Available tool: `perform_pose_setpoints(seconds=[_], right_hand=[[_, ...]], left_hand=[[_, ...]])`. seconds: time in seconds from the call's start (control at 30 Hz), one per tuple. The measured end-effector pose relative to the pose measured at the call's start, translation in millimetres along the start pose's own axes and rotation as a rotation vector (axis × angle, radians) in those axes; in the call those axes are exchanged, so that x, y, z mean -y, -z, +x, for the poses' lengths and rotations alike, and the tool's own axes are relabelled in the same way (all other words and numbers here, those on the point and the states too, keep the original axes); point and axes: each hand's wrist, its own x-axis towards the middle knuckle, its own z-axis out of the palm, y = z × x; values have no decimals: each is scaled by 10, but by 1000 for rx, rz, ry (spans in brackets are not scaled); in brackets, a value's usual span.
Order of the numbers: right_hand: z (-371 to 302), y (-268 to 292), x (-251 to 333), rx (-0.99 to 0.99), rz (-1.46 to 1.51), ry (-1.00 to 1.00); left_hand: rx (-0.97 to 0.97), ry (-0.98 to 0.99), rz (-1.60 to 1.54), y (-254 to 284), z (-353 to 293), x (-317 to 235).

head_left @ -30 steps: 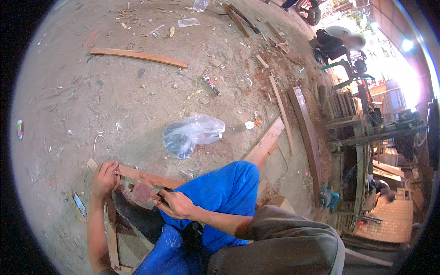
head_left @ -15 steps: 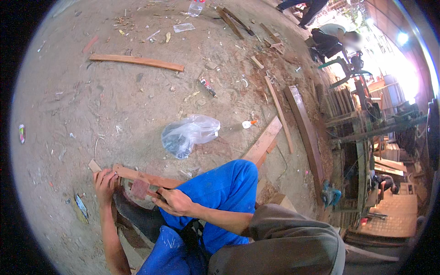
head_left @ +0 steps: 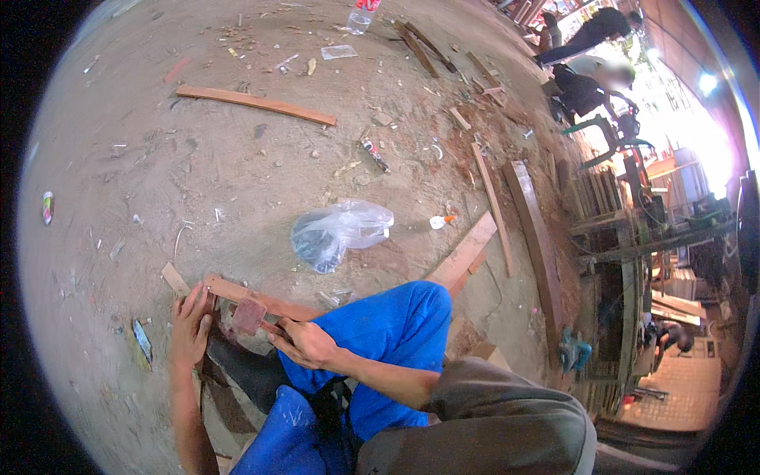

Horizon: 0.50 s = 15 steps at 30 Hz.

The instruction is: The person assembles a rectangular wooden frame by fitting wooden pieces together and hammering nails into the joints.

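Beside the blue trouser leg (head_left: pixel 392 328), the right hand (head_left: pixel 307 345) is closed around the handle of a reddish-brown mallet (head_left: pixel 248 315); the block-shaped head lies just beyond the fingertips, to their left. The left hand (head_left: pixel 190 326) has its fingers laid by the near-left end of a wooden strip (head_left: pixel 286 306); whether it grips the wood, one cannot tell. The mallet head overlaps the strip in view, contact being unclear. Farther off lie a clear plastic bag (head_left: pixel 336 233) and, to its right, a white bottle with an orange tip (head_left: pixel 439 222). Beyond them is a dark tube (head_left: pixel 375 156) with red and pale print, too small to read. Farthest, a clear bottle (head_left: pixel 360 19) bears a red label with white lettering.
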Motion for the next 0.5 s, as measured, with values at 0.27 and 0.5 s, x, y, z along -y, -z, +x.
perform_pose_setpoints(seconds=[0.27,0.5], right_hand=[[212,65,113,31,133,-6],[340,-51,61,13,-12,3]], left_hand=[[-6,61,-15,-55,-137,28],[-226,139,55,-205,-331,83]])
